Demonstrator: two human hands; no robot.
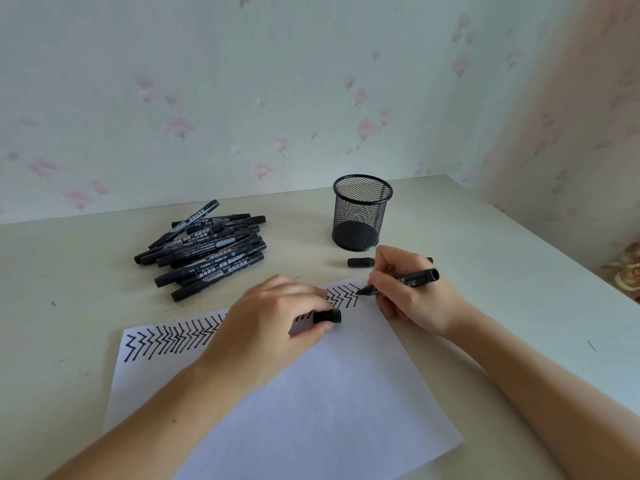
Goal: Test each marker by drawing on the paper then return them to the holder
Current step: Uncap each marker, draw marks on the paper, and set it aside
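While the left hand (273,313) presses the paper (298,386) on the counter (485,306) pinching one black cap (327,316), the right hand (412,289) grips one uncapped marker (401,280), tip at the zigzag row's right end, one loose cap (361,262) just beyond, then the marker pile (204,247) far left and one empty mesh holder (362,213) behind.

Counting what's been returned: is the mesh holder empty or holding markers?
Empty: the mesh holder shows only its bare bottom.
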